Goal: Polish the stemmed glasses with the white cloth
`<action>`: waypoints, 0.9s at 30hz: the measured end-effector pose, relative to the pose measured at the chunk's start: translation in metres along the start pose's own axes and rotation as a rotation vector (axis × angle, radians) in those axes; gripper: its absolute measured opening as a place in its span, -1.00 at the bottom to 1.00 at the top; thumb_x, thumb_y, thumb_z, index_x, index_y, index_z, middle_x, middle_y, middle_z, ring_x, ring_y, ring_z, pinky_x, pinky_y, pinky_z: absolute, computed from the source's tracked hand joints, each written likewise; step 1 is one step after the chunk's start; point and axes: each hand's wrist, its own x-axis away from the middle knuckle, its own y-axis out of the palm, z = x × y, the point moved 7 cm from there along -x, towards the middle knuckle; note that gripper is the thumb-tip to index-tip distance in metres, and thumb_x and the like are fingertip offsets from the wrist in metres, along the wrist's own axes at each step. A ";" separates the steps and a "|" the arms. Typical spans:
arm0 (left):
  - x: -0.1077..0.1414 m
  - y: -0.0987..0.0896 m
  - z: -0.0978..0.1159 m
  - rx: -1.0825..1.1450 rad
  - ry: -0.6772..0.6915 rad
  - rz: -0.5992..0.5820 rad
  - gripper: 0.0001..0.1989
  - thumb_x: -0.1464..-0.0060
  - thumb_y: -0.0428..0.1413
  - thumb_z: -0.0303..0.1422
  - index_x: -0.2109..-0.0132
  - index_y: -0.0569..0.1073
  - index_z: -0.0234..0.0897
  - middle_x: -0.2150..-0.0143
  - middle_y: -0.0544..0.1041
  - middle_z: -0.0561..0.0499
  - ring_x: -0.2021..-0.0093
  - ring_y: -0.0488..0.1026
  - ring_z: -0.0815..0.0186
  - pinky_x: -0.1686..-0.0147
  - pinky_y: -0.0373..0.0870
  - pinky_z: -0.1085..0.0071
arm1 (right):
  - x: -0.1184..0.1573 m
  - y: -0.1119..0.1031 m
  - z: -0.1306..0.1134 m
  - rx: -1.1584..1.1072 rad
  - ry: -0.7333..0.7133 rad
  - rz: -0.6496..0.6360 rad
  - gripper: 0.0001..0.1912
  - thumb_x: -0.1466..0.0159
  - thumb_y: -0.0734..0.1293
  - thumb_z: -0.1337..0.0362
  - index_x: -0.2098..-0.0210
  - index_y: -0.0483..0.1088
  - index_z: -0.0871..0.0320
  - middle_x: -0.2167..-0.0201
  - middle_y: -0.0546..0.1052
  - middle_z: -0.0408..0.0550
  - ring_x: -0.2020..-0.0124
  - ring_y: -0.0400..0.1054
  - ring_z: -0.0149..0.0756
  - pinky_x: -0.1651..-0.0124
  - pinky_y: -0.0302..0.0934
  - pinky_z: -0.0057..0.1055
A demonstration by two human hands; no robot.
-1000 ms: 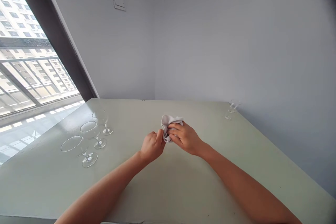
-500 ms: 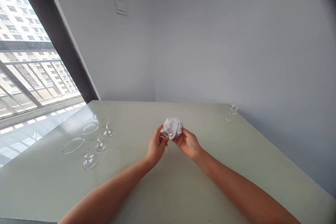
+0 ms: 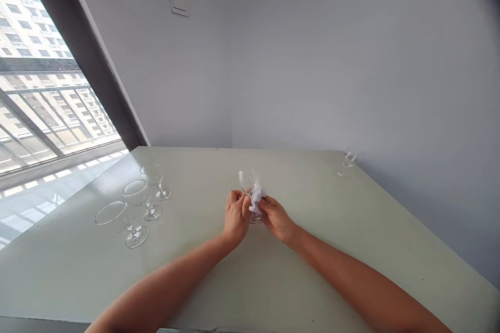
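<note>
A clear stemmed glass point(image 3: 246, 179) is held upright over the middle of the table, its bowl pointing up. My left hand point(image 3: 237, 216) is closed around the glass just under the bowl, hiding part of the stem. A crumpled white cloth point(image 3: 257, 199) lies against the stem side, pinched in the fingers of my right hand point(image 3: 276, 217). Below the cloth the round foot of the glass shows between both hands. Whether the foot touches the table I cannot tell.
Three matching stemmed glasses stand in a row on the left, the nearest glass point(image 3: 136, 237) closest to me. Another clear glass point(image 3: 347, 158) is at the far right corner. The pale table point(image 3: 312, 281) meets grey walls; a window point(image 3: 47, 109) is at left.
The cloth has moved from the bowl down to the stem, leaving the bowl bare. My left hand has shifted its grip up around the stem, and both hands sit slightly lower.
</note>
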 end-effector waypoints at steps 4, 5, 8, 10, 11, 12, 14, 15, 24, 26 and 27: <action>-0.009 0.006 -0.003 0.546 -0.201 -0.146 -0.45 -0.02 0.04 -0.12 -0.14 0.18 -0.18 0.05 0.35 -0.13 0.06 0.33 0.18 0.06 0.25 0.19 | 0.001 0.000 0.006 -0.144 0.184 -0.059 -0.76 -0.09 0.34 0.11 0.48 0.36 0.18 0.56 0.33 -0.17 0.54 0.16 -0.45 0.48 0.11 -0.49; -0.010 0.007 -0.001 0.687 -0.237 -0.190 -0.31 0.04 0.12 -0.14 -0.20 0.05 -0.15 0.03 0.36 -0.14 0.07 0.36 0.18 0.09 0.28 0.20 | 0.002 0.001 0.009 -0.172 0.237 -0.082 -0.78 -0.08 0.35 0.14 0.48 0.36 0.18 0.58 0.32 -0.18 0.55 0.16 -0.45 0.49 0.11 -0.49; -0.014 0.002 0.007 0.883 -0.260 -0.258 -0.06 0.19 0.26 -0.27 -0.23 -0.15 -0.12 0.06 0.40 -0.14 0.11 0.40 0.17 0.12 0.30 0.20 | 0.001 -0.001 0.016 -0.156 0.309 -0.105 -0.82 -0.03 0.39 0.21 0.50 0.36 0.20 0.59 0.32 -0.18 0.55 0.18 -0.46 0.49 0.13 -0.49; -0.016 -0.004 0.008 0.882 -0.260 -0.247 -0.11 0.19 0.26 -0.32 -0.20 -0.07 -0.14 0.11 0.42 -0.12 0.13 0.42 0.21 0.12 0.30 0.23 | -0.003 -0.008 0.016 -0.071 0.267 -0.081 -0.79 -0.02 0.40 0.18 0.48 0.37 0.20 0.56 0.35 -0.16 0.54 0.20 -0.46 0.48 0.14 -0.50; -0.018 -0.007 0.007 0.875 -0.261 -0.230 -0.16 0.18 0.26 -0.33 -0.18 -0.03 -0.16 0.13 0.43 -0.11 0.15 0.43 0.22 0.11 0.30 0.24 | -0.007 -0.014 0.013 -0.020 0.235 -0.052 -0.76 -0.01 0.41 0.15 0.46 0.38 0.20 0.54 0.37 -0.15 0.54 0.21 -0.46 0.48 0.14 -0.49; -0.020 -0.011 0.005 0.870 -0.263 -0.204 -0.20 0.17 0.25 -0.34 -0.17 0.00 -0.17 0.14 0.43 -0.10 0.17 0.44 0.24 0.10 0.30 0.25 | -0.010 -0.021 0.009 0.030 0.202 -0.008 -0.72 0.01 0.41 0.10 0.45 0.38 0.19 0.54 0.37 -0.15 0.55 0.21 -0.46 0.48 0.14 -0.49; -0.025 -0.020 -0.002 0.873 -0.273 -0.119 -0.22 0.15 0.24 -0.34 -0.15 0.00 -0.15 0.15 0.43 -0.07 0.21 0.47 0.26 0.09 0.30 0.23 | -0.014 -0.035 -0.005 0.143 0.111 0.105 -0.65 0.03 0.40 0.02 0.45 0.37 0.18 0.55 0.36 -0.17 0.56 0.19 -0.45 0.50 0.12 -0.49; -0.028 -0.025 -0.006 0.877 -0.287 -0.070 -0.22 0.15 0.24 -0.33 -0.15 -0.02 -0.13 0.15 0.42 -0.06 0.24 0.48 0.27 0.11 0.32 0.22 | -0.015 -0.039 -0.016 0.218 0.041 0.139 -0.64 0.02 0.38 -0.01 0.45 0.37 0.17 0.55 0.36 -0.18 0.55 0.19 -0.44 0.48 0.12 -0.48; -0.020 -0.013 -0.034 0.902 -0.590 -0.062 -0.36 0.15 0.22 -0.27 -0.06 0.13 -0.21 0.42 0.41 0.09 0.45 0.43 0.36 0.45 0.35 0.44 | 0.025 0.035 -0.044 1.135 -0.577 -0.313 -0.70 -0.23 0.21 0.22 0.04 0.33 -0.07 0.12 0.34 -0.02 0.22 0.25 -0.25 0.16 0.18 -0.26; -0.021 -0.010 -0.030 0.955 -0.563 -0.096 -0.41 0.13 0.21 -0.27 -0.04 0.15 -0.21 0.35 0.44 0.04 0.39 0.45 0.34 0.41 0.37 0.42 | 0.024 0.032 -0.043 1.101 -0.611 -0.279 -0.70 -0.25 0.17 0.25 0.03 0.32 -0.09 0.17 0.34 -0.04 0.20 0.25 -0.26 0.19 0.20 -0.27; -0.024 -0.011 -0.028 0.990 -0.531 -0.097 -0.43 0.12 0.21 -0.28 -0.02 0.16 -0.21 0.29 0.45 0.01 0.35 0.45 0.34 0.37 0.39 0.41 | 0.022 0.028 -0.043 1.077 -0.615 -0.237 -0.70 -0.25 0.17 0.26 0.04 0.32 -0.09 0.18 0.35 -0.05 0.18 0.25 -0.25 0.19 0.21 -0.28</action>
